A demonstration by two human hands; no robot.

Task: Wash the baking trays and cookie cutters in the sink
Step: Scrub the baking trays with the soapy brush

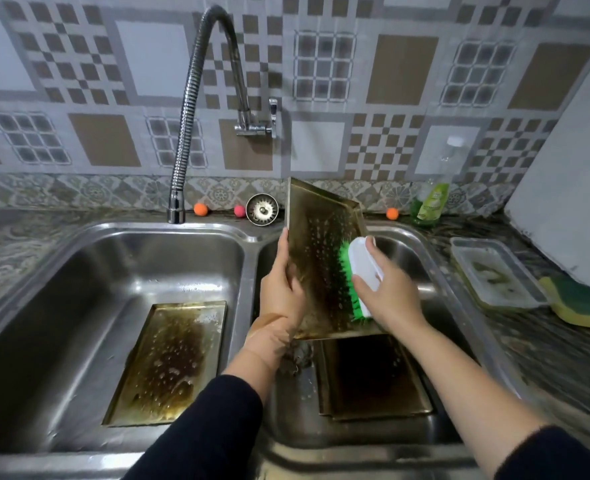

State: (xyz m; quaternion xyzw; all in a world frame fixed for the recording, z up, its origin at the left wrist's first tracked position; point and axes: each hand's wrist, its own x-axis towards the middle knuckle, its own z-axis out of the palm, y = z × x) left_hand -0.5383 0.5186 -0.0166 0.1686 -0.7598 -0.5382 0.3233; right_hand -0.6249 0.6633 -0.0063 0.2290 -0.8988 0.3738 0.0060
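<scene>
- Tray (316, 258) is held up on edge over the right basin (421, 258), leaning back toward the wall, dirty face toward the camera.
- Left hand (281, 289) grips its left edge, thumb on the front, fingers wrapped behind.
- Right hand (389, 292) is curled round the white brush (364, 271), green bristles pressed flat on the tray's right side.
- Tip for this step: I'd keep the tray's bottom edge braced low in the basin so it doesn't skid, and scrub in short strokes over the dark burnt patch in the middle.
- Grime looks baked on, so a squirt from the soap bottle (428, 202) would probably help.
- Two more trays wait: one (172, 362) flat in the left basin (79, 289), another (373, 375) flat under the one being scrubbed.
- Tap (189, 116) sits over the left basin, no water running that I can see. Can't spot any cookie cutters.
</scene>
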